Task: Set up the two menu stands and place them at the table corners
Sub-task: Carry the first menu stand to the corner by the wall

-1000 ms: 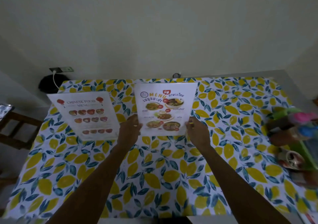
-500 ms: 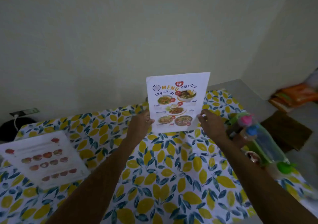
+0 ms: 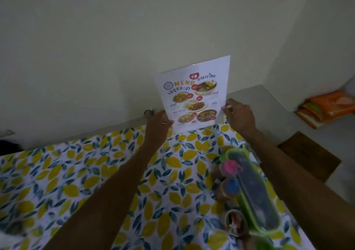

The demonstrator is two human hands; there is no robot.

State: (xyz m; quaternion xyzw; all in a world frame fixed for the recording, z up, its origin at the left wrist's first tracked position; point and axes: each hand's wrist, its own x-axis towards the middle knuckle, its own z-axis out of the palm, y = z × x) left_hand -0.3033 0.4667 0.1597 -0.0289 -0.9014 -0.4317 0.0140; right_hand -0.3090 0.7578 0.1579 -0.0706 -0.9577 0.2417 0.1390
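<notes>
Both hands, left hand (image 3: 156,126) and right hand (image 3: 239,115), pinch the upright menu stand's (image 3: 194,96) lower edges near the table's (image 3: 76,172) far corner. Beside the right forearm, a green-rimmed container (image 3: 255,194) has blurred contents.

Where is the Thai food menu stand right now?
The Thai menu stand stands upright at the table's far right corner against the wall, held between the left hand and right hand, beyond the green tray.

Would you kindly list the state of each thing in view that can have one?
Thai menu stand: upright, tilted slightly, at the table's far right corner, held at both side edges.
Left hand: gripping the stand's left edge.
Right hand: gripping the stand's right edge.
Green container: lying on the tablecloth, lid on.
Pink-capped bottle: capped.
Blue-capped bottle: capped.
</notes>
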